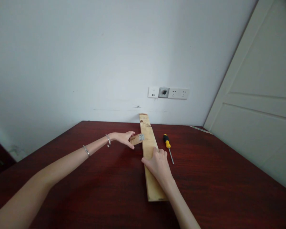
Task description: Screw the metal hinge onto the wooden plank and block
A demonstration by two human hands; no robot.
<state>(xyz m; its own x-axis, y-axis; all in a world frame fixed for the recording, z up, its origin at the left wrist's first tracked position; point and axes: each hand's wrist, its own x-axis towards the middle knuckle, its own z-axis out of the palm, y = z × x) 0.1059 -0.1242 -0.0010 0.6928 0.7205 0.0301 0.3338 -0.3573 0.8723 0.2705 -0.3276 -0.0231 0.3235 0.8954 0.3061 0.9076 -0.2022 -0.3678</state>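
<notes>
A long pale wooden plank [148, 136] lies on the dark red table [90, 178], running away from me toward the wall. My right hand [158, 163] rests on its middle, fingers curled over the plank's edges. My left hand [124, 138] grips a small wooden block [135, 139] beside the plank's left edge. A small metal hinge [141, 137] bridges the block and the plank. Bracelets sit on my left wrist and forearm.
A screwdriver [168, 147] with a yellow-and-black handle lies on the table just right of the plank. A row of wall sockets [168, 93] sits above the table's far edge. A white door [259, 95] stands to the right.
</notes>
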